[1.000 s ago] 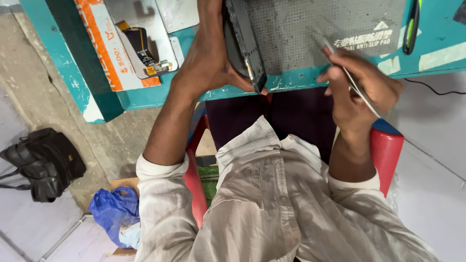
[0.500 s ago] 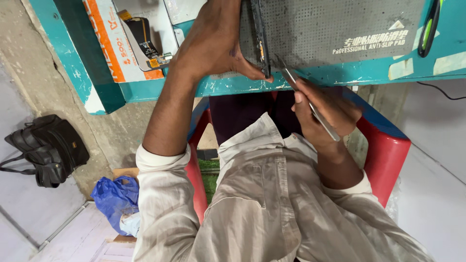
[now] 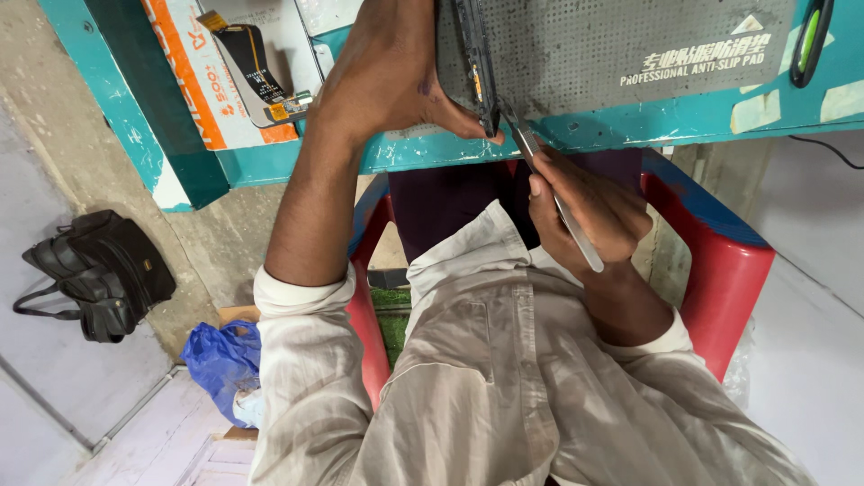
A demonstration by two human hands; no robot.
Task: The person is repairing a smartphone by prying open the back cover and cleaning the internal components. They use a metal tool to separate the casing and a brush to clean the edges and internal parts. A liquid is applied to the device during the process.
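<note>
Change since the earlier frames: your right hand (image 3: pixel 589 211) has drawn in from out at the right to just below the table edge, and the tip of the metal tweezers (image 3: pixel 549 193) now meets the lower end of the dark device (image 3: pixel 477 63), where a second ago it stood well clear.

Left hand (image 3: pixel 391 76): closed around the dark device, a thin black slab held on edge, upright; thumb pressed against its lower end, fingers wrapped behind it and hidden.

Right hand: closed on the metal tweezers, pinched between thumb and fingers; the shaft runs back across the palm and juts out past the heel of the hand. The tip points up and away, touching the device just beside your left thumb.

Under the device, beyond your left hand: grey dotted anti-slip mat (image 3: pixel 621 45), lying on the teal table (image 3: pixel 630 130).

Outward of your left hand: a dark flex-cable part (image 3: pixel 256 72) on a white and orange card (image 3: pixel 202 81).

Far beyond your right hand, at the table's corner: a green-and-black tool (image 3: pixel 810 40), only partly in view.

Beneath both hands: red plastic chair (image 3: pixel 720 261), your pale shirt (image 3: pixel 486 387).

On the floor, well outward of your left arm: black bag (image 3: pixel 99 274); nearer your elbow, blue plastic bag (image 3: pixel 220 364).
</note>
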